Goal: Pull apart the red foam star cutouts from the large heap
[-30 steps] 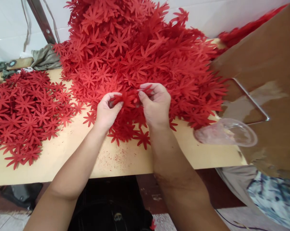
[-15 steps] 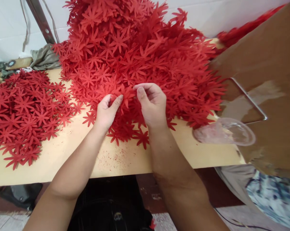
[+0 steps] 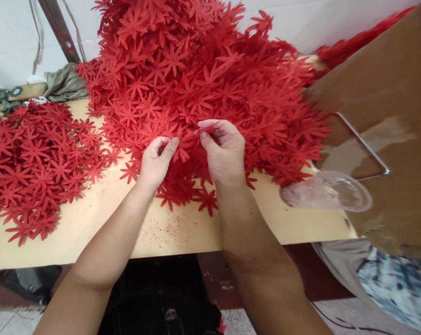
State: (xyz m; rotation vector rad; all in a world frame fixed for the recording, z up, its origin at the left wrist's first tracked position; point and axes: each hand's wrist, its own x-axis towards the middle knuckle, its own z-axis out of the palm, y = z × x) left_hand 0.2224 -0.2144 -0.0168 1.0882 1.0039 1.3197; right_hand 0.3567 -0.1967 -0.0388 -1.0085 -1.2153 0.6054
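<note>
In the head view, I see the right hand [image 3: 226, 151] pinching a red flower cutout [image 3: 203, 130] at the near edge of the big pile [image 3: 203, 79], while the left hand [image 3: 157, 160] sits half-curled beside it, fingertips on neighbouring pieces, holding nothing I can confirm. A flatter spread [image 3: 32, 158] lies on the left of the table [image 3: 182, 230]; I judge most pieces are still unsorted in the heap.

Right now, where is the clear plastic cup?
In the head view the clear plastic cup lies on its side at the table's right end, beside the brown board.
</note>
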